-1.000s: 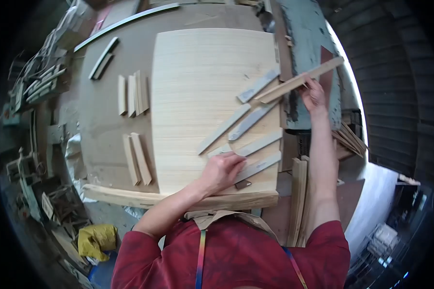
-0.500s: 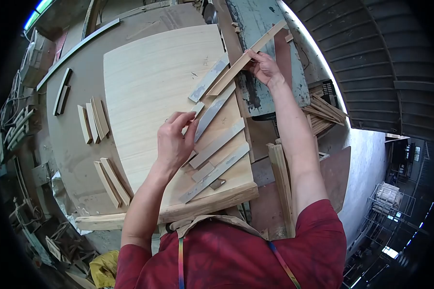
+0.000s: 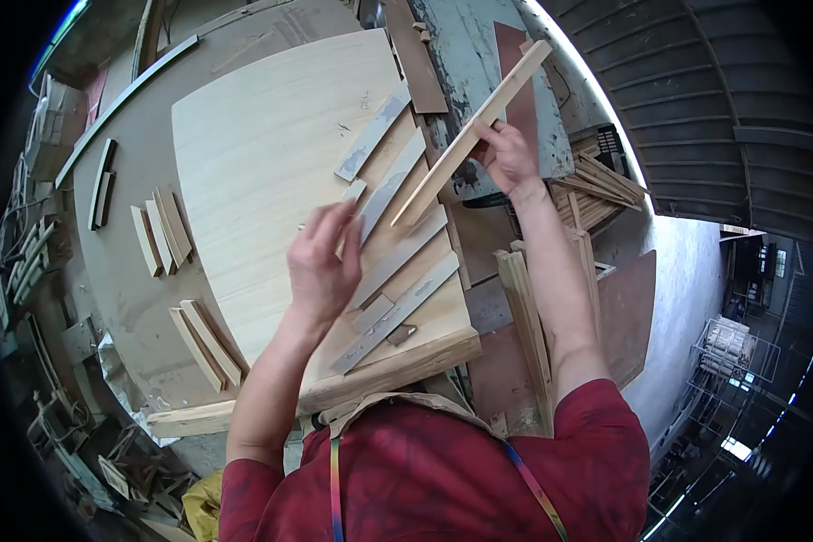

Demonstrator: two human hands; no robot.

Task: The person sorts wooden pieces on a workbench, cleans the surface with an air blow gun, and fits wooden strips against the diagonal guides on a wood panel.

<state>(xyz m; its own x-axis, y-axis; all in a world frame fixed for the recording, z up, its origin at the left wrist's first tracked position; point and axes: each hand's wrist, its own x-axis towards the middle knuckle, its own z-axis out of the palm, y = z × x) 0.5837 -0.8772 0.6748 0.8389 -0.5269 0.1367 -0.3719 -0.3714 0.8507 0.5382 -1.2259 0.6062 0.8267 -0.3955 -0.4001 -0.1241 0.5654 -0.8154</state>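
My right hand (image 3: 513,163) grips a long pale wooden strip (image 3: 474,135) near its middle. The strip slants over the right edge of a large plywood panel (image 3: 253,135), its lower end above the panel. My left hand (image 3: 323,266) is over the panel, slightly blurred, with fingers curled toward the thumb; what they hold, if anything, is hidden. Just beyond its fingertips is a small wooden block (image 3: 355,191). Several grey-faced strips lie slanted on the panel, among them an upper strip (image 3: 373,131), a middle strip (image 3: 393,185) and the nearest strip (image 3: 397,312).
Short curved wooden pieces (image 3: 161,230) lie on the brown table (image 3: 108,298) at left, with two more pieces (image 3: 208,343) nearer me. A thick wooden beam (image 3: 388,369) runs along the front edge. At right are a worn blue-green surface (image 3: 452,54), upright boards (image 3: 524,316) and bundled sticks (image 3: 596,194).
The long strip in my right hand has shifted right and toward me, away from the upper grey strip. My left hand stays near the small block. The whole view has shifted slightly.
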